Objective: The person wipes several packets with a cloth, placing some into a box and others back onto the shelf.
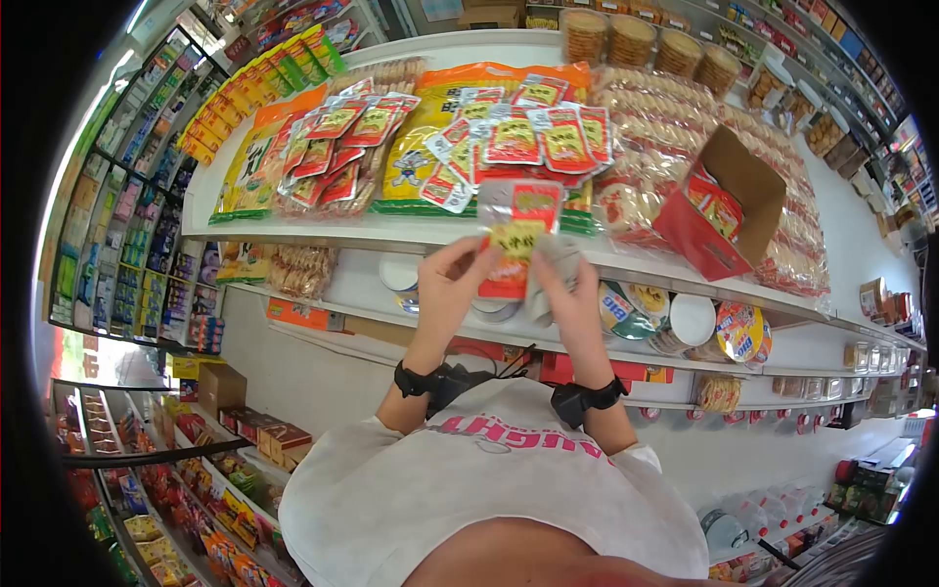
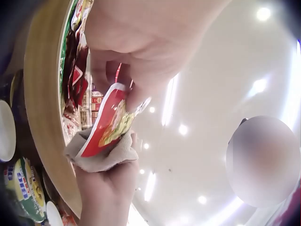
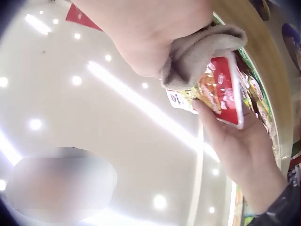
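Observation:
A red and silver snack packet (image 1: 509,269) is held upright above the shelf's front edge. The left hand (image 1: 452,284) pinches its left side between thumb and fingers. On its right side the right hand (image 1: 577,298) grips a grey cloth (image 1: 556,264) against the packet. In the left wrist view the cloth (image 2: 106,157) wraps round the packet's lower end (image 2: 106,125). The right wrist view shows the left thumb on the face of the packet (image 3: 223,89). Behind it lies a pile of similar packets (image 1: 514,132), with another pile (image 1: 337,137) to the left.
An open red carton (image 1: 704,230) with packets inside stands on the right of the shelf, on bagged round biscuits (image 1: 665,117). Clear jars (image 1: 631,41) line the back. Instant noodle bowls (image 1: 738,331) sit on the shelf below. Stocked racks (image 1: 137,225) stand at the left.

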Action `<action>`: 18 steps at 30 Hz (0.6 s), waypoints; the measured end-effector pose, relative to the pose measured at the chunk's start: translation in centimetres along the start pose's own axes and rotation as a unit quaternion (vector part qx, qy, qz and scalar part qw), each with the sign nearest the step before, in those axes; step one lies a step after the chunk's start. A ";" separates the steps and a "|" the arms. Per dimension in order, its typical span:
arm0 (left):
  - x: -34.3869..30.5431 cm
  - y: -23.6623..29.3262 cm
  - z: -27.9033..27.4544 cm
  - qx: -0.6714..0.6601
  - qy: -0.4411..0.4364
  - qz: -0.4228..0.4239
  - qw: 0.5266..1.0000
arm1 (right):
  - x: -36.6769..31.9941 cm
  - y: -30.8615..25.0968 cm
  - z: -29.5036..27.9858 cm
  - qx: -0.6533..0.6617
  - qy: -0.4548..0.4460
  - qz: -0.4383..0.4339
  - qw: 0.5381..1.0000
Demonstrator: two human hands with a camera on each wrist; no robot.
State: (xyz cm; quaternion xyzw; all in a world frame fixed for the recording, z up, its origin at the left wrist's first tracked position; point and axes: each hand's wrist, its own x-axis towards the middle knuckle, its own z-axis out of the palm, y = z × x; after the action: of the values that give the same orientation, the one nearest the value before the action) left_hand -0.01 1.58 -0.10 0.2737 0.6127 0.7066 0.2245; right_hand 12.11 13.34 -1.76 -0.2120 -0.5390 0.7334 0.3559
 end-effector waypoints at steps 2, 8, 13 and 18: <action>1.1 0.7 -2.7 -0.029 0.015 0.009 0.999 | 0.1 1.1 3.4 -0.066 -0.065 -0.016 0.996; 1.9 0.6 -10.0 -0.076 -0.018 0.032 0.996 | 3.5 2.3 10.2 -0.148 -0.050 -0.028 0.987; 4.5 -0.8 -15.9 -0.046 0.063 0.111 0.991 | 6.3 3.8 17.1 -0.172 -0.104 -0.001 0.980; 8.0 -0.1 -21.3 0.024 0.155 0.157 0.975 | 10.0 5.6 23.6 -0.195 -0.154 -0.014 0.969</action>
State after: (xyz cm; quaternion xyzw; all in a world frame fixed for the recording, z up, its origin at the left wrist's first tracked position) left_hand -20.07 -9.00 -1.45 0.2585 0.6061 0.7522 0.0065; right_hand -12.48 4.87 1.44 -0.1547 -0.7228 0.6327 0.2308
